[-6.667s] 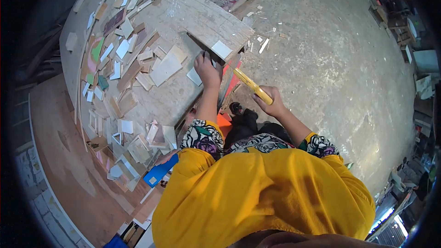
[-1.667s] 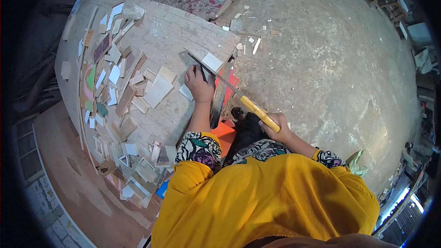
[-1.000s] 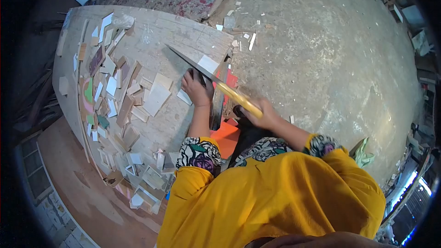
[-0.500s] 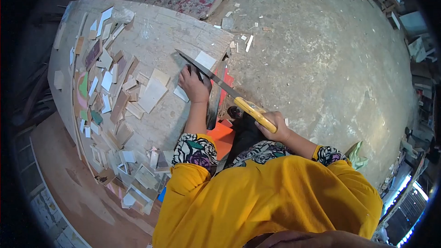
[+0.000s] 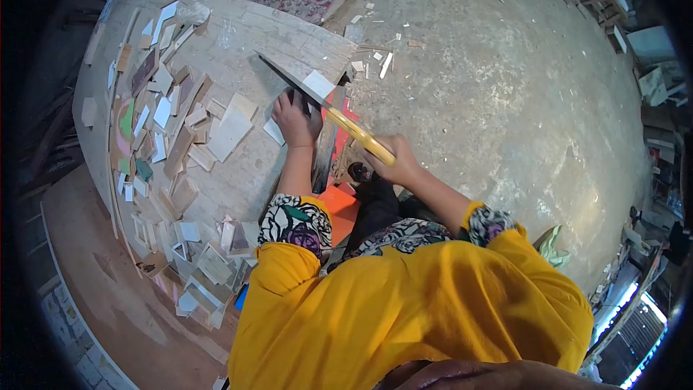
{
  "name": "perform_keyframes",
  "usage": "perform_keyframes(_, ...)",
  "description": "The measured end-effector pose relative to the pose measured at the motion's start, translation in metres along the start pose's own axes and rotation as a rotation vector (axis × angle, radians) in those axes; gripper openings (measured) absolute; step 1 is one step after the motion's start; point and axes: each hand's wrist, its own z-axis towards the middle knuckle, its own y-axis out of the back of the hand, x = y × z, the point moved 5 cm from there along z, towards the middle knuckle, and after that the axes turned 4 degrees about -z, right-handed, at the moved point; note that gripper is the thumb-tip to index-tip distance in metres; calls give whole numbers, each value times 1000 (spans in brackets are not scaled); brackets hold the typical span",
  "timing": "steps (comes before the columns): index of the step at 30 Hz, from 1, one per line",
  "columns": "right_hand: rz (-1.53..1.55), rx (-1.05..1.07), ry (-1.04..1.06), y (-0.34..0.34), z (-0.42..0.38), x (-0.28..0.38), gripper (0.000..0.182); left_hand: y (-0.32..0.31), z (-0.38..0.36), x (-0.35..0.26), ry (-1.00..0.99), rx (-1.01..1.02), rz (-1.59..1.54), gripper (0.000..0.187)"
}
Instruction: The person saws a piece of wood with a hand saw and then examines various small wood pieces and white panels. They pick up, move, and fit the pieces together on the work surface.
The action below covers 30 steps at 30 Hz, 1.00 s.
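Note:
My right hand [image 5: 395, 159] is wrapped round the yellow handle of a hand saw [image 5: 346, 124]. The saw's blade slants up and left across the corner of the wooden table [image 5: 238, 43], passing over a dark piece and beside a white piece [image 5: 318, 84]. My left hand [image 5: 297, 117] is closed round a dark object at the table's edge, just below the blade; the blade and fingers partly hide that object. Another pale piece [image 5: 274, 132] lies flat to the left of my left wrist.
Many wood offcuts [image 5: 232, 128] lie over the left part of the table. An orange-red sheet [image 5: 339, 209] is below the table's edge, near my legs. Small scraps [image 5: 386, 66] lie on the concrete floor [image 5: 469, 87]. A green cloth [image 5: 552, 248] lies at the right.
The saw has slid up and left along its length, and my right hand has moved with it. My left hand keeps its hold; the whole view has shifted slightly.

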Motion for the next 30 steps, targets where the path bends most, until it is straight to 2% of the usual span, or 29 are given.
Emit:
perform_keyframes(2,-48,-11,67,-11,10,-3,12,3,3,2,9,13,44,41)
perform_keyframes(4,40,-58,117,-4,-8,-8,15,-3,1,10,9,-31,16,41)
perform_keyframes(7,75,-77,64,7,-46,-5,13,-1,1,6,-13,-46,15,42)
perform_keyframes(11,-8,-106,101,-9,-24,0,12,-4,3,10,5,-13,12,43)
perform_keyframes(13,-49,34,42,-22,-3,-12,17,-9,3,19,39,-24,31,44)
perform_keyframes(14,-82,-23,176,-17,-3,-6,16,-13,4,24,71,-43,51,45)
perform_keyframes(15,-79,-18,168,-15,-2,-9,16,-11,4,21,74,-34,52,45)
perform_keyframes(18,332,26,-60,1,6,-12,16,-6,4,14,85,-37,43,48)
perform_keyframes(19,333,30,-60,1,6,-17,16,-5,3,13,78,-41,39,49)
perform_keyframes(21,261,67,29,1,10,-27,16,-2,4,12,76,-46,42,49)
perform_keyframes(23,234,76,25,-4,9,-31,16,-2,5,11,101,-19,36,49)
perform_keyframes(25,78,24,180,-10,6,-29,17,-6,5,17,100,-13,43,48)
perform_keyframes(30,-21,56,152,-8,7,-13,15,-10,7,20,116,23,22,48)
